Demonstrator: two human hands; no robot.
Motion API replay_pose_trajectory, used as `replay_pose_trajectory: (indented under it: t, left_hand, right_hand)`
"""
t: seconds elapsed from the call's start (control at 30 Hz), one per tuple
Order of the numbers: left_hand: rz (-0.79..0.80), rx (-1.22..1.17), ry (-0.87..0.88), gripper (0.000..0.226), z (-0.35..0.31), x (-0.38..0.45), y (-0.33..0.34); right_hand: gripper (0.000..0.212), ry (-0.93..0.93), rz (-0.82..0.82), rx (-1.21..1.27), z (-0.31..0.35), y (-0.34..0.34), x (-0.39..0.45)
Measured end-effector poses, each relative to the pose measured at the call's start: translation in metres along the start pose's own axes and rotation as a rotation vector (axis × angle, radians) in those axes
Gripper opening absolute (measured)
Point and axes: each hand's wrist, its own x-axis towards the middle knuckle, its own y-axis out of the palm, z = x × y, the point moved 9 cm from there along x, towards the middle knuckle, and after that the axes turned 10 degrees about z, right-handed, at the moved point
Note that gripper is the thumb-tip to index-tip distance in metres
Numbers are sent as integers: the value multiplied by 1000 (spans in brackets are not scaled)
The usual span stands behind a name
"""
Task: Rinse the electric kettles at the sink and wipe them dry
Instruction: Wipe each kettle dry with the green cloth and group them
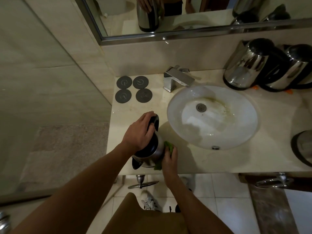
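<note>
Low and centre-left in the frame, the shiny steel electric kettle with a black lid [149, 153] stood near the counter's front edge [219, 171], the left hand [140, 132] clasping its black handle while the right hand [169, 157] pressed a green cloth [168, 146] to its side. The wipe would likely go best with the handle held steady and the cloth swept round the wall. Open counter lay toward the four dark round kettle bases [133, 89] at upper left, with the white oval basin [212, 117] just right.

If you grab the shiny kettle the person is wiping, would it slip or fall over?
The kettle looks like polished metal, so its body is probably slippery, more so if wet. The left hand grips its black handle, likely the safer hold. It seems taller than wide, so a sideways push from the green cloth might tip it.
</note>
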Motion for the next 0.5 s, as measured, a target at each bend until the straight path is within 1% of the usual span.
replay_pose_trajectory:
  t: [0.07, 0.13, 0.2, 0.3, 0.4, 0.43, 0.5]
  left_hand:
    - [1, -2, -3, 49, 1, 1, -1]
    - [1, 1, 3, 50, 1, 1, -1]
    - [2, 4, 16, 51, 2, 1, 0]
    - [5, 5, 6, 50, 4, 2, 1]
    - [7, -5, 6, 50, 4, 3, 2]
    - [8, -7, 2, 50, 5, 3, 2]
    - [10, -14, -10, 50, 7, 4, 2]
  right_hand:
    - [21, -45, 14, -31, 17, -1, 8]
    - [28, -53, 63, -122, 33, 1, 20]
    - [24, -4, 133, -170, 40, 3, 35]
    - [18, 103, 244, -173, 42, 5, 58]
    - [19, 88, 333, -350, 43, 10, 82]
    - [20, 62, 348, -462, 43, 13, 89]
    - [27, -8, 316, -630, 42, 14, 107]
